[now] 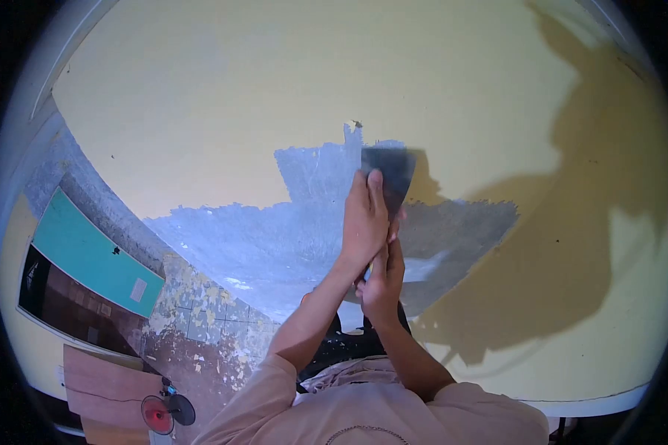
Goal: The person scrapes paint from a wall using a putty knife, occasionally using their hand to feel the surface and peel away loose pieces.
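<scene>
A wide-bladed paint scraper (395,165) lies against the wall, its dark blade at the upper edge of a bare grey patch (252,237). Fingers of my left hand (365,226) press along the blade's lower part. Below it, my right hand (383,285) is closed round the handle, which is mostly hidden by both hands. Yellow paint (223,111) with a ragged edge surrounds the grey patch. Just above the blade, a narrow bare strip ends in a small curled paint flake (355,124).
Paint chips (208,356) litter the floor at lower left. A green board or door panel (89,248) leans there beside a dark panel (70,297). A small fan (158,414) stands near a brownish sheet (111,386). My shadow (571,245) falls across the wall's right side.
</scene>
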A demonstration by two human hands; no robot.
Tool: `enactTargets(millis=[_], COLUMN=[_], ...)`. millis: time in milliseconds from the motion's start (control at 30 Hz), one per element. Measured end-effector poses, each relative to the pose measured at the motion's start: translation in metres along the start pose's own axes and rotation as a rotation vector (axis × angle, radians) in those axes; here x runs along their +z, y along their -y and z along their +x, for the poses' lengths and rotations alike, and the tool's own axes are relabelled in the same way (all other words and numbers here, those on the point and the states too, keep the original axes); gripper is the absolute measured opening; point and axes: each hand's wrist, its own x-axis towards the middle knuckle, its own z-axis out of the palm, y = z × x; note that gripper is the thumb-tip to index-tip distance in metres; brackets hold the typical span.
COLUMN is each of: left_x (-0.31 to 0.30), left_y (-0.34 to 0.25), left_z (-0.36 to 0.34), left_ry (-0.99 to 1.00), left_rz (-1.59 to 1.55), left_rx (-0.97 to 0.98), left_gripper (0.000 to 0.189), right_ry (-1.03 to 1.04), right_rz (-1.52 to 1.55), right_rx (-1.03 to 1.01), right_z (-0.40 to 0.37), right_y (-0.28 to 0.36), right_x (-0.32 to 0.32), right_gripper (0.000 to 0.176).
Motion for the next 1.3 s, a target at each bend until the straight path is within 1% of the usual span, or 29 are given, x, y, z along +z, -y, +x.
enactTargets(millis=[67,100,167,200,267,300,367,400,433,467,500,533,567,600,633,667,700,733,800,833,900,933,1000,1067,1133,1167,1233,1267,1300], left_x=[0.001,0.000,-0.002,-0.001,0.002,-0.001,0.003,0.004,0.006,0.004,0.001,-0.001,0.000,0.002,0.003,0.003,0.005,0.006,0.004,0.003,0.003,0.002,0.004,0.004,0.004,0.003,0.003,0.003,0.003], left_y=[-0.025,-0.019,-0.001,0.004,0.016,0.046,-0.007,-0.027,-0.028,-0.017,0.004,0.015,0.024,0.021,0.019,0.016,-0.011,-0.026,-0.012,-0.001,0.005,0.002,0.001,0.002,-0.003,0.005,0.013,0.016,0.017], left_z=[0.007,0.006,0.011,0.009,-0.003,0.012,0.011,0.010,0.011,0.009,0.007,0.006,0.008,0.007,0.004,0.006,0.008,0.008,0.006,-0.002,-0.001,0.000,0.005,0.024,0.011,0.003,-0.008,-0.004,0.001], left_ry=[-0.011,-0.009,-0.039,-0.039,0.014,-0.092,-0.070,-0.048,-0.006,-0.005,-0.034,-0.066,-0.070,-0.039,-0.009,-0.010,0.013,0.036,0.042,0.012,-0.020,-0.007,0.007,-0.074,-0.044,-0.042,-0.023,-0.027,-0.078], left_rz=[0.101,0.103,0.237,0.235,-0.052,0.213,0.189,0.167,-0.019,-0.016,0.127,0.267,0.265,0.179,0.095,0.096,0.064,0.031,0.002,0.071,0.132,0.106,0.080,0.224,0.163,0.128,0.033,0.032,0.190], left_rx=[0.056,0.048,0.256,0.266,-0.010,0.192,0.143,0.101,0.022,0.022,0.139,0.257,0.267,0.185,0.094,0.087,0.068,0.050,0.055,0.067,0.093,0.054,0.002,0.243,0.211,0.112,-0.086,-0.088,0.116], left_gripper=[0.030,0.030,0.032,0.032,0.035,0.032,0.033,0.033,0.033,0.033,0.034,0.034,0.034,0.033,0.032,0.032,0.032,0.031,0.032,0.031,0.031,0.032,0.033,0.035,0.036,0.035,0.034,0.034,0.034], right_ry=[0.077,0.094,0.061,0.032,0.002,0.023,0.060,0.053,0.082,0.115,0.118,0.050,-0.017,-0.010,0.004,0.013,0.054,0.047,0.100,0.104,0.021,0.025,0.038,0.041,0.081,0.063,0.031,-0.008,-0.008], right_rz=[0.104,0.087,0.057,0.026,-0.024,-0.002,0.073,0.073,0.109,0.147,0.151,0.147,0.142,0.143,0.104,0.065,0.030,0.029,0.081,0.083,-0.053,-0.055,0.022,0.056,0.051,0.012,-0.001,-0.017,-0.089], right_rx=[0.179,0.149,0.105,0.054,0.006,0.047,0.147,0.154,0.138,0.116,0.107,0.109,0.112,0.109,0.108,0.109,0.191,0.198,0.188,0.177,-0.024,-0.030,0.046,0.092,0.118,0.023,0.056,0.107,0.136], right_z=[0.011,0.013,0.005,0.001,-0.001,0.001,0.008,0.011,0.014,0.017,0.012,0.000,-0.004,-0.001,0.002,0.005,0.008,0.006,0.009,0.006,-0.004,-0.001,0.006,0.011,0.011,0.004,-0.005,-0.008,-0.004], right_y=[0.011,0.015,-0.002,-0.008,0.000,0.000,0.006,0.006,0.005,0.003,-0.001,-0.006,-0.010,-0.010,-0.009,-0.007,0.012,0.012,0.007,0.001,-0.005,-0.004,0.005,0.011,0.007,0.003,-0.002,-0.004,-0.005], right_x=[0.002,0.003,-0.003,-0.005,-0.002,-0.003,-0.003,-0.003,-0.003,-0.003,-0.003,-0.005,-0.006,-0.006,-0.007,-0.008,-0.005,-0.007,-0.007,-0.008,-0.007,-0.006,-0.003,0.000,-0.001,-0.003,-0.007,-0.009,-0.012], right_gripper=[0.039,0.043,0.043,0.043,0.042,0.044,0.046,0.046,0.045,0.044,0.044,0.030,0.020,0.020,0.029,0.041,0.041,0.041,0.041,0.041,0.039,0.039,0.038,0.039,0.040,0.040,0.040,0.039,0.038])
